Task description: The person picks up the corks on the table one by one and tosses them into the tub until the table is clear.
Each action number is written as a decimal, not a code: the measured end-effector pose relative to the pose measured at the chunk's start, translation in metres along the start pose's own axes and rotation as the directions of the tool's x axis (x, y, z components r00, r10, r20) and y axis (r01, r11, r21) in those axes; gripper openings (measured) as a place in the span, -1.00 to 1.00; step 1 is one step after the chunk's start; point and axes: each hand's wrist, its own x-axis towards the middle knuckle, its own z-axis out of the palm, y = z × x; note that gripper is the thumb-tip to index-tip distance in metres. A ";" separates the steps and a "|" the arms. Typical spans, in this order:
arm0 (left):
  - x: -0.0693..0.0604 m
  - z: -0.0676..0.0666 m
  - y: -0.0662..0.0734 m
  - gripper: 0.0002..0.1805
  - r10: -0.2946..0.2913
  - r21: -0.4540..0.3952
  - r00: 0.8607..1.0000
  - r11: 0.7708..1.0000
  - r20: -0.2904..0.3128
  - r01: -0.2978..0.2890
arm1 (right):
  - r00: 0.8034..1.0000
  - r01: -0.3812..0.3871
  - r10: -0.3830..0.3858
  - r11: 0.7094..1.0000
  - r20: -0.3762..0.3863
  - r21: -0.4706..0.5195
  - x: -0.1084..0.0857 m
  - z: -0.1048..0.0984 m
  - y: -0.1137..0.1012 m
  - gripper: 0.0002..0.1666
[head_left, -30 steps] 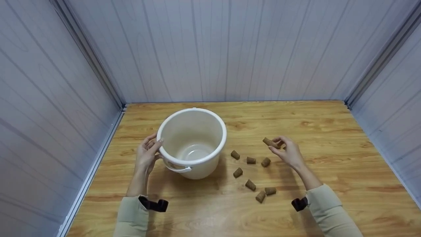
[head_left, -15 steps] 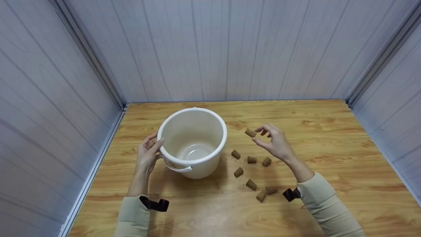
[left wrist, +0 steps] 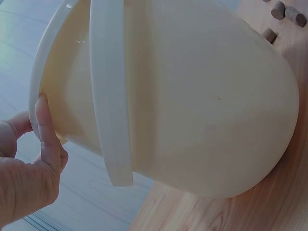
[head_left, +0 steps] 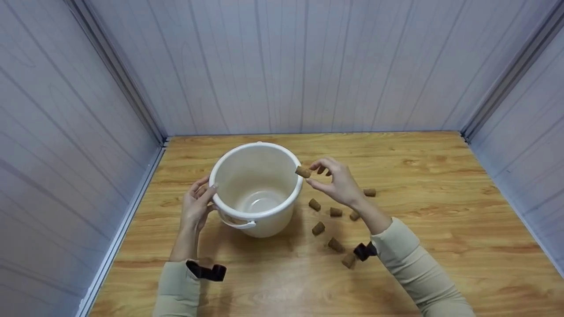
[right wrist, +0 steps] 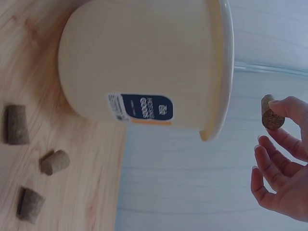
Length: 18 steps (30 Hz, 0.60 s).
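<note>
A white plastic bucket [head_left: 264, 222] stands upright on the wooden table, its handle folded down at the front; only bare bottom shows inside it. My left hand [head_left: 197, 207] grips the bucket's left rim, thumb over the edge, as the left wrist view also shows. Between the thumb and forefinger of my right hand [head_left: 337, 182] a cork stopper [head_left: 303, 171] is pinched, held up at the right rim. In the right wrist view the cork [right wrist: 272, 114] appears apart from the bucket, the other fingers loosely bent.
Several more corks lie scattered right of the bucket, among them one cork [head_left: 318, 228] nearer the bucket and another cork [head_left: 369, 192] behind my right forearm. Pale panel walls [head_left: 282, 66] enclose the wooden table [head_left: 440, 198] at the back and sides.
My right hand has lifted a cork from the right side of the table and carried it left to the bucket's rim. The left hand and bucket have stayed in place.
</note>
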 end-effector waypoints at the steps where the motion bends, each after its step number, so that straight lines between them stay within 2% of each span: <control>1: 0.001 0.001 0.000 -0.62 -0.009 0.003 1.000 1.000 -0.008 0.009 | 1.000 0.008 -0.008 1.000 0.002 0.007 0.002 0.002 -0.002 -0.75; 7: 0.005 0.003 -0.001 -0.60 -0.044 0.010 0.999 0.999 -0.017 0.045 | 0.999 0.033 -0.034 0.999 0.018 0.040 0.014 0.017 -0.010 -0.75; 18: 0.005 0.001 -0.002 -0.58 -0.050 0.001 0.998 0.999 -0.028 0.050 | 0.997 0.029 -0.030 0.999 0.067 0.013 0.032 0.047 -0.021 -0.74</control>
